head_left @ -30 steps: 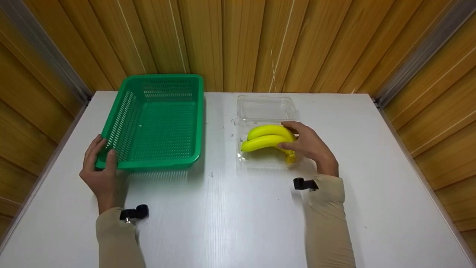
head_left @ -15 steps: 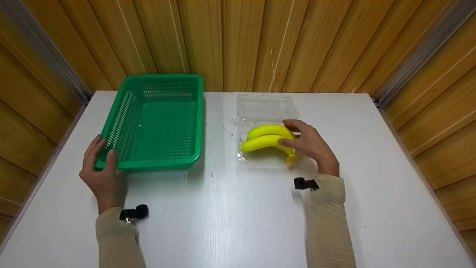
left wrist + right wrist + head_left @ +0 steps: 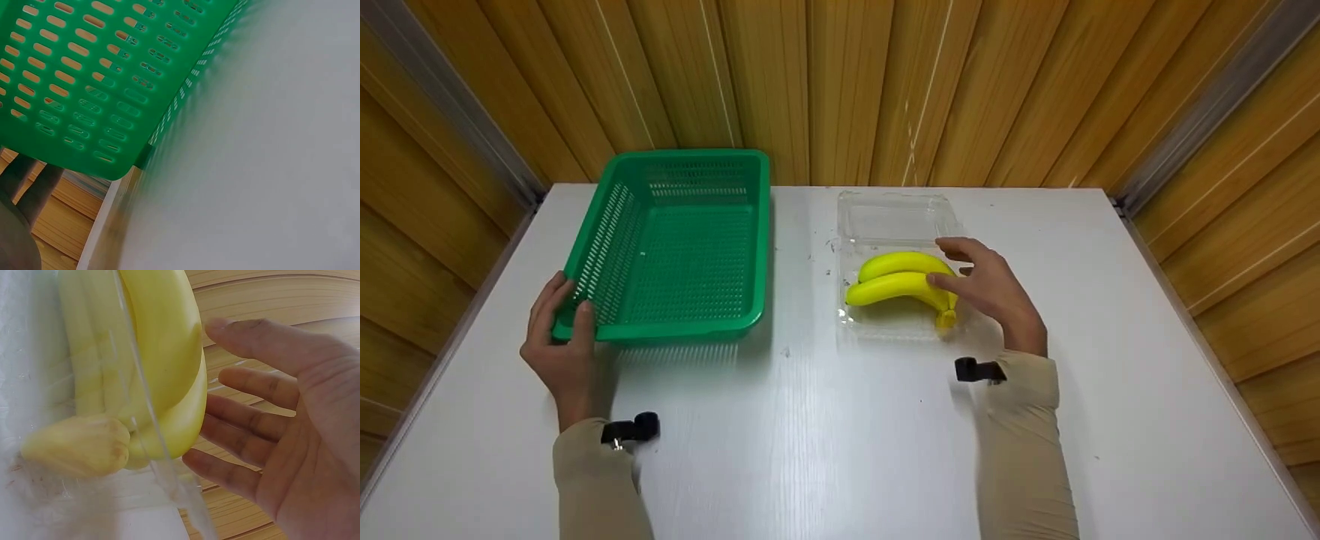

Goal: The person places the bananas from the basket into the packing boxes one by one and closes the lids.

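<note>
My left hand (image 3: pixel 556 352) grips the near left corner of a green plastic basket (image 3: pixel 660 330), its thumb lying over the front rim. In the left wrist view, dark fingers (image 3: pixel 40 194) show beneath the basket's slotted side (image 3: pixel 73 90). A bunch of yellow bananas (image 3: pixel 894 288) lies in a clear plastic clamshell box (image 3: pixel 885 324), stem toward the near right corner. My right hand (image 3: pixel 994 289) is at the bunch's right end with fingers spread. In the right wrist view, the palm (image 3: pixel 315 439) faces the bananas (image 3: pixel 169 354) with loosely extended fingers, thumb tip apart from the peel.
The clamshell's lid (image 3: pixel 896 217) is folded back flat on the white table (image 3: pixel 810 435). Wood-panelled walls (image 3: pixel 847 90) close off the back and both sides. A black wrist camera (image 3: pixel 979 370) sits on each sleeve.
My right hand has loosened from the bananas and drawn slightly up and right, its fingers spreading. The bananas stay in the box. My left hand and the basket have not moved.
</note>
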`<action>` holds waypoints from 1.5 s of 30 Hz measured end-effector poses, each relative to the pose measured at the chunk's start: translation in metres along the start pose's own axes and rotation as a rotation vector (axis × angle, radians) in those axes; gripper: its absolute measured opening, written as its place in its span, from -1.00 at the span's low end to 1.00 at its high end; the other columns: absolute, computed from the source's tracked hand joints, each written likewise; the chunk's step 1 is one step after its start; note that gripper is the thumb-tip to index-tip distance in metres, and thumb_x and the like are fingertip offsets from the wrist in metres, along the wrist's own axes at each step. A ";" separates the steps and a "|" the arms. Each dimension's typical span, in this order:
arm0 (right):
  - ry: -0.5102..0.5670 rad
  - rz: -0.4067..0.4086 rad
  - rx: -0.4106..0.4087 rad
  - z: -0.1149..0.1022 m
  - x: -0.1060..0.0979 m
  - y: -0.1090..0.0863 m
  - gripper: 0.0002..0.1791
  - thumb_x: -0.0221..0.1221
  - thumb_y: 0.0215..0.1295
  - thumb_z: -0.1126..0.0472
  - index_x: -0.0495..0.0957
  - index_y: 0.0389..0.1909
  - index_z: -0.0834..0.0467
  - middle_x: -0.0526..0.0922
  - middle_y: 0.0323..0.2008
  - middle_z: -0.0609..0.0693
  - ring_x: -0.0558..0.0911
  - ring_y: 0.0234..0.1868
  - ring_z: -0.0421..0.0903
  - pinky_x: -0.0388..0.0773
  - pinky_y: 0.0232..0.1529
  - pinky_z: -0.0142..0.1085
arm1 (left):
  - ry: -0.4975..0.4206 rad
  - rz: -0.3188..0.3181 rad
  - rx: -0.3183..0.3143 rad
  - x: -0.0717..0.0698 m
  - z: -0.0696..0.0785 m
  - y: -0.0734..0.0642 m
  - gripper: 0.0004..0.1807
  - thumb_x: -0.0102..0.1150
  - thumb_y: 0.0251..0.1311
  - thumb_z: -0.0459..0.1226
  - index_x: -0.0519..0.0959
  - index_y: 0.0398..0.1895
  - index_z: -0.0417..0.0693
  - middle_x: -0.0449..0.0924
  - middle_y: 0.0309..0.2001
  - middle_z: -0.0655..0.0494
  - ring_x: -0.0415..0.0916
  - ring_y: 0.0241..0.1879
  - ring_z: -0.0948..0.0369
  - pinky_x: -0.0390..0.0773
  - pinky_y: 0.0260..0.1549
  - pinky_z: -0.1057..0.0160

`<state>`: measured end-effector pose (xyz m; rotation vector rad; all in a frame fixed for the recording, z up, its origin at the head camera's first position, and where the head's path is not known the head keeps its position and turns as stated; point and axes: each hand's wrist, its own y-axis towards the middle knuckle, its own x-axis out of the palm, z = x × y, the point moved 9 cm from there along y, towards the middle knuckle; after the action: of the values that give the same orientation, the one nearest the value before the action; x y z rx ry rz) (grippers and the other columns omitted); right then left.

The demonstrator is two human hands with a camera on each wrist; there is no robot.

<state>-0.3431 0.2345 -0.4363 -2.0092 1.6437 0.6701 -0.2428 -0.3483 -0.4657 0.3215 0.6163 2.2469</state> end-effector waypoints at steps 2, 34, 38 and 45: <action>-0.001 0.009 -0.010 0.000 -0.001 0.000 -0.26 0.38 0.44 0.09 0.37 0.56 0.15 0.36 0.53 0.13 0.35 0.52 0.20 0.34 0.49 0.10 | 0.001 -0.001 0.004 0.000 0.001 0.000 -0.59 0.24 0.36 -0.47 0.65 0.26 -0.34 0.58 0.37 -0.08 0.44 0.43 0.11 0.35 0.45 0.19; 0.084 0.140 0.038 0.038 -0.023 -0.002 -0.38 0.25 0.56 0.06 0.42 0.56 0.06 0.35 0.55 0.09 0.37 0.52 0.21 0.39 0.45 0.11 | -0.010 -0.013 0.022 0.005 0.037 -0.006 -0.60 0.22 0.35 -0.49 0.63 0.23 -0.44 0.58 0.35 -0.20 0.46 0.42 0.08 0.37 0.44 0.19; 0.136 0.158 0.016 0.043 -0.024 -0.001 -0.39 0.23 0.57 0.10 0.41 0.56 0.12 0.41 0.52 0.11 0.45 0.47 0.17 0.42 0.44 0.08 | -0.016 -0.003 -0.006 0.004 0.034 -0.005 -0.60 0.22 0.34 -0.48 0.63 0.23 -0.44 0.58 0.35 -0.19 0.45 0.42 0.08 0.36 0.45 0.19; 0.219 0.141 0.056 0.056 -0.019 0.002 -0.39 0.23 0.57 0.04 0.42 0.56 0.08 0.48 0.46 0.14 0.54 0.38 0.07 0.46 0.40 -0.03 | -0.008 -0.007 -0.045 0.005 0.032 -0.006 -0.59 0.21 0.37 -0.46 0.62 0.26 -0.40 0.58 0.37 -0.13 0.43 0.44 0.12 0.35 0.45 0.20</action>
<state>-0.3530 0.2838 -0.4684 -1.9992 1.9230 0.4589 -0.2289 -0.3307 -0.4409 0.3053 0.5607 2.2486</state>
